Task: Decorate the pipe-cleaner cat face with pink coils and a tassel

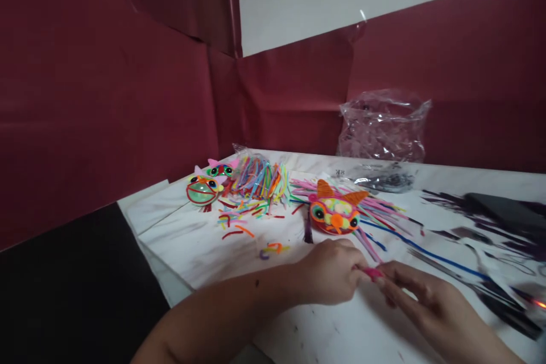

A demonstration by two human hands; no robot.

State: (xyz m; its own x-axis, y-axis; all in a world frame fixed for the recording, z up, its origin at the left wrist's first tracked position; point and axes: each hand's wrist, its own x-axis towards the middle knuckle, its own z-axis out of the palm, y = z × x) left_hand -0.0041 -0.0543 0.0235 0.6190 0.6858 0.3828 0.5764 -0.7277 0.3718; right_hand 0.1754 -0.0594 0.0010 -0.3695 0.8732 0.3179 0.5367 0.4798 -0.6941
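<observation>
My left hand (330, 273) is closed on one end of a small pink fuzzy piece (374, 273), which looks like bent pipe cleaner. Pinching its other end are the fingers of my right hand (426, 298). Most of the piece is hidden by my fingers. Just beyond my hands sits an orange animal-face craft (336, 210) with two pointed ears, round eyes and an orange nose. Around and behind it lie loose pink pipe cleaners (390, 213). A long blue pipe cleaner (430, 251) runs toward the right.
At the back left stand two more animal-face crafts (202, 189) beside a bag of colourful pipe cleaners (256, 176). Short cut pieces (243, 230) are scattered nearby. Clear plastic packaging (384, 128) leans against the red backing. Scissors (473, 284) and a dark flat object (503, 213) lie right.
</observation>
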